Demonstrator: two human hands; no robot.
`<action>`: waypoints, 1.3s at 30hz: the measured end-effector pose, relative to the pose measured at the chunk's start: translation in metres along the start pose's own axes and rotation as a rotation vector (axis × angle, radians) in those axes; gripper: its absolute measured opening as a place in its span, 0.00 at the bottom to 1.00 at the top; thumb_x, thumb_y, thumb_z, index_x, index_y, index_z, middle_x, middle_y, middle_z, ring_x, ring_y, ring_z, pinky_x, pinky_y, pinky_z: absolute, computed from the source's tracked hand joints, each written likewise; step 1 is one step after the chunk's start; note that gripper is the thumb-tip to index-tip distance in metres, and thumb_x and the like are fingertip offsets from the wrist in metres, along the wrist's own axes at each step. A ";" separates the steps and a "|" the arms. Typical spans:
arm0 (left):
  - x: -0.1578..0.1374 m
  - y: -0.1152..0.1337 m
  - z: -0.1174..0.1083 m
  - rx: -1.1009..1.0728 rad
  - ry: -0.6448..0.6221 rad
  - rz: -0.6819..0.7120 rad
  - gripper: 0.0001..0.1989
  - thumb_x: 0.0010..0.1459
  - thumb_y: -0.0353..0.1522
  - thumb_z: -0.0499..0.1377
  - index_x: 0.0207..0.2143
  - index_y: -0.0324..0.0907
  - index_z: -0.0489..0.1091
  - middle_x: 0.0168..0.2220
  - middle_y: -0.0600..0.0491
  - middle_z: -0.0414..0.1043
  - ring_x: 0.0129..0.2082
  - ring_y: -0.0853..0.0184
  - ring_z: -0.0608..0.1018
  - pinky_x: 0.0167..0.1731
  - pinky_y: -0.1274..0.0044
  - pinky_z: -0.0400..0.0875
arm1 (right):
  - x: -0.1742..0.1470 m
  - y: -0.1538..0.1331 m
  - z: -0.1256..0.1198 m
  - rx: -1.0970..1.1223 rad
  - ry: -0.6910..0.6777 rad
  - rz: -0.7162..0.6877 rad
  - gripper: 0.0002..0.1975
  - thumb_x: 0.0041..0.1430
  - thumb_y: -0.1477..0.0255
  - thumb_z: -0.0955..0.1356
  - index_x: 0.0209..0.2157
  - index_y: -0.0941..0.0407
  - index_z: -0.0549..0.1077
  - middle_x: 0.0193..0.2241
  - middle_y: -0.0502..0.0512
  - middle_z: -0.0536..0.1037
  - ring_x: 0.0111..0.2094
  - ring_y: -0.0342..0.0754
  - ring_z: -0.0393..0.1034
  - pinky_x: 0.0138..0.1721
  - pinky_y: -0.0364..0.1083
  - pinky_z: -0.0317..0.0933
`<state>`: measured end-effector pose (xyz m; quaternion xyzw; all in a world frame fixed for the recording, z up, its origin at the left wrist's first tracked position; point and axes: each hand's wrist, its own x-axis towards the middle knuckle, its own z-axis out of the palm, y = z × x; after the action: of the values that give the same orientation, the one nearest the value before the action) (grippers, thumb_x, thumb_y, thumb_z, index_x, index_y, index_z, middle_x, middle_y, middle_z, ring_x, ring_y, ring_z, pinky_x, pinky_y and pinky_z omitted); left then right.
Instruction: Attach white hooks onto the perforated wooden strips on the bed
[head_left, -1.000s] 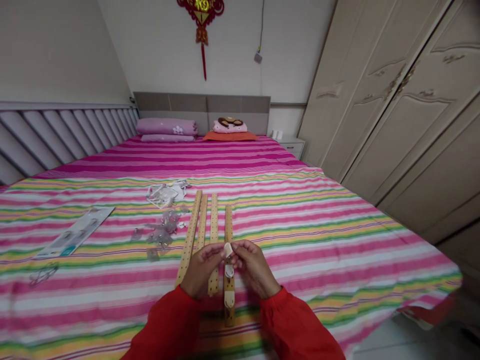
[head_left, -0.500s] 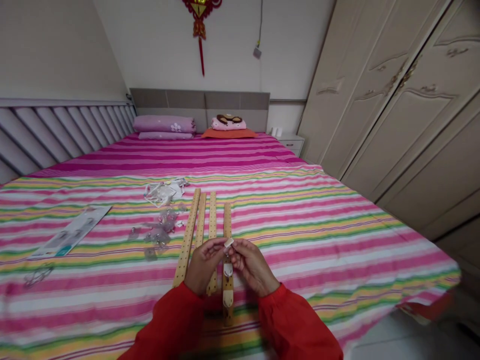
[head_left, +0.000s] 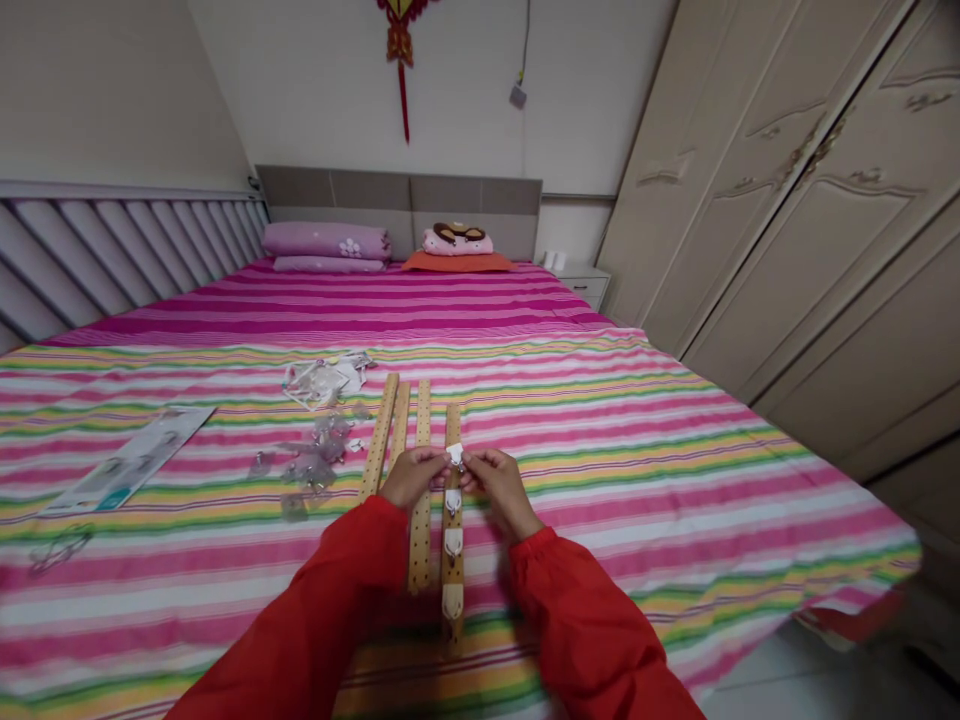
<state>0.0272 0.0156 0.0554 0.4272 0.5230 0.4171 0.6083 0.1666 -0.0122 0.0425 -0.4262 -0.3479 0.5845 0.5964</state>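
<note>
Pinching one white hook (head_left: 455, 455) between thumb and finger tips of left hand (head_left: 409, 478) and right hand (head_left: 501, 484), above wooden strip (head_left: 453, 425); can't tell if touching it. Count three more hooks (head_left: 453, 543) on strip's near part, three other strips (head_left: 421, 520) left of it. Farther left of strip, see clear bags (head_left: 328, 440) with shiny bits (head_left: 311, 485) inside, overlapping, can't count; beyond those, one flat pack (head_left: 131, 462).
</note>
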 end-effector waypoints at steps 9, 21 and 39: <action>0.010 -0.005 0.003 0.251 0.077 -0.049 0.06 0.47 0.27 0.60 0.20 0.38 0.67 0.14 0.58 0.68 0.16 0.75 0.70 0.21 0.82 0.66 | 0.015 0.030 -0.002 -0.068 0.040 0.063 0.11 0.39 0.67 0.72 0.18 0.57 0.68 0.12 0.46 0.71 0.11 0.40 0.63 0.11 0.38 0.55; 0.012 -0.008 0.011 0.371 0.107 -0.025 0.08 0.46 0.22 0.56 0.19 0.40 0.63 0.11 0.61 0.64 0.14 0.75 0.69 0.18 0.84 0.64 | 0.020 0.034 -0.003 -0.086 0.109 0.130 0.11 0.39 0.70 0.72 0.18 0.57 0.67 0.10 0.45 0.69 0.10 0.39 0.60 0.09 0.37 0.52; 0.014 -0.023 0.006 0.492 0.096 0.154 0.20 0.46 0.24 0.58 0.44 0.37 0.71 0.16 0.61 0.64 0.18 0.73 0.71 0.19 0.82 0.63 | 0.027 0.041 -0.006 -0.064 0.140 0.150 0.14 0.36 0.69 0.74 0.17 0.57 0.65 0.09 0.45 0.68 0.09 0.38 0.58 0.09 0.37 0.50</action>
<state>0.0364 0.0216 0.0303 0.5806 0.6029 0.3423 0.4268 0.1581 0.0121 0.0005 -0.5096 -0.2911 0.5848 0.5600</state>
